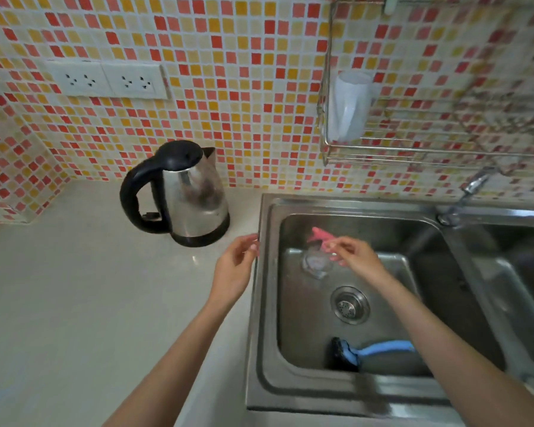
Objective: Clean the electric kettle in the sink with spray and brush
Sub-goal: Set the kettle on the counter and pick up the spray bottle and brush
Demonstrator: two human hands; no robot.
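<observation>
The steel electric kettle (195,198), with a black handle and lid, stands upright on the counter just left of the sink (264,303). A clear spray bottle (316,261) with a pink trigger head stands in the basin's back left. My right hand (356,257) is at that pink head, with thumb and forefinger on either side of it; blur hides whether they grip. My left hand (233,269) hovers over the sink's left rim, fingers apart and holding nothing. A brush (373,352) with a blue handle and black bristles lies at the basin's front.
A tap (472,186) rises behind the divider to a second basin (512,272) on the right. A wire rack (413,149) holding a white cup hangs on the tiled wall above. Wall sockets (105,80) sit above the pale counter (90,303). The drain (350,305) is mid-basin.
</observation>
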